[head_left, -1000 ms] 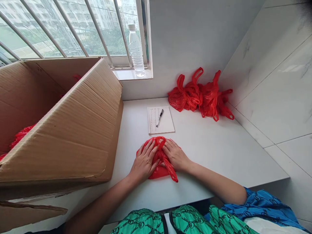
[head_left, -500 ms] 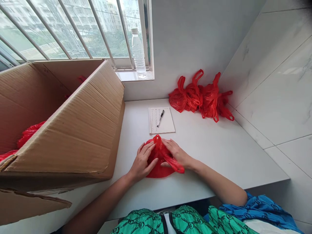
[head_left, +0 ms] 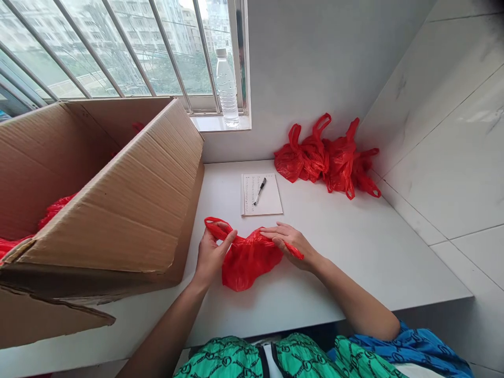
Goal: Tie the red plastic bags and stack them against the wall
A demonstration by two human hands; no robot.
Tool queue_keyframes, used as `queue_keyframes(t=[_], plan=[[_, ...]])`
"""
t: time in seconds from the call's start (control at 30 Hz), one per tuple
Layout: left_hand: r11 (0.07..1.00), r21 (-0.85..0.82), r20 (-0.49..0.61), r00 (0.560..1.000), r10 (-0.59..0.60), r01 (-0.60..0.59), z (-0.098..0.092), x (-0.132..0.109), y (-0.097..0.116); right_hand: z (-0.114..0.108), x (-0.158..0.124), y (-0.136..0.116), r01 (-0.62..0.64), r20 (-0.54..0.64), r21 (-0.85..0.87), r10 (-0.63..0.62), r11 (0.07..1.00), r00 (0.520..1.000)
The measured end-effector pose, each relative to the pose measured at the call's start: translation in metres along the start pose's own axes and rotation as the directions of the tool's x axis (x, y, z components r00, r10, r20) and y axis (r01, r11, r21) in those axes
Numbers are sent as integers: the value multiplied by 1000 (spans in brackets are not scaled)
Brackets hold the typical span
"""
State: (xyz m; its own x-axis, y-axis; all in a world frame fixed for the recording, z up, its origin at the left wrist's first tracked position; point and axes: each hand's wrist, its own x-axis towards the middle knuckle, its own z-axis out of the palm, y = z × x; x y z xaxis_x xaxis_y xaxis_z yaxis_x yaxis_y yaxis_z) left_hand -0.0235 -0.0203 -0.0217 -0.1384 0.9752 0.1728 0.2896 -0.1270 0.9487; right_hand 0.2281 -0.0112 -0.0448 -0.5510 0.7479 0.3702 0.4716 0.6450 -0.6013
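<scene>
A red plastic bag [head_left: 252, 262] with two loop handles is held between my hands over the white table. My left hand [head_left: 212, 249] pinches one handle, thumb on the near side, with the loop standing out past the fingers. On the other side, my right hand [head_left: 293, 244] grips the second handle between thumb and fingers, and its end sticks out over the hand. The body of the bag hangs bunched between them; what it contains, if anything, is hidden.
A large open cardboard box [head_left: 129, 205] with red bags inside stands at left. Beyond the hands lie a notepad [head_left: 271, 202] and a pen [head_left: 260, 190]. Several tied red bags [head_left: 326, 157] sit against the wall. A water bottle [head_left: 227, 89] stands on the windowsill.
My hands lay around the bag on the table; now they have it by its handles. My left hand has moved left, drawing one handle out, and the bag is stretched sideways.
</scene>
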Motion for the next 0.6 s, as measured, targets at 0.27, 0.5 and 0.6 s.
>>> queue_keyframes(t=[0.27, 0.5, 0.6], plan=[[759, 389, 151, 849, 507, -522, -5, -25, 48, 0, -3, -8, -73, -85, 189, 91, 979, 992], [333, 527, 675, 623, 395, -782, 22, -26, 59, -4, -8, -14, -8, -186, 411, 93, 912, 978], [231, 476, 705, 525, 477, -849, 5, -36, 100, -11, -11, -9, 20, -232, 489, 107, 872, 967]])
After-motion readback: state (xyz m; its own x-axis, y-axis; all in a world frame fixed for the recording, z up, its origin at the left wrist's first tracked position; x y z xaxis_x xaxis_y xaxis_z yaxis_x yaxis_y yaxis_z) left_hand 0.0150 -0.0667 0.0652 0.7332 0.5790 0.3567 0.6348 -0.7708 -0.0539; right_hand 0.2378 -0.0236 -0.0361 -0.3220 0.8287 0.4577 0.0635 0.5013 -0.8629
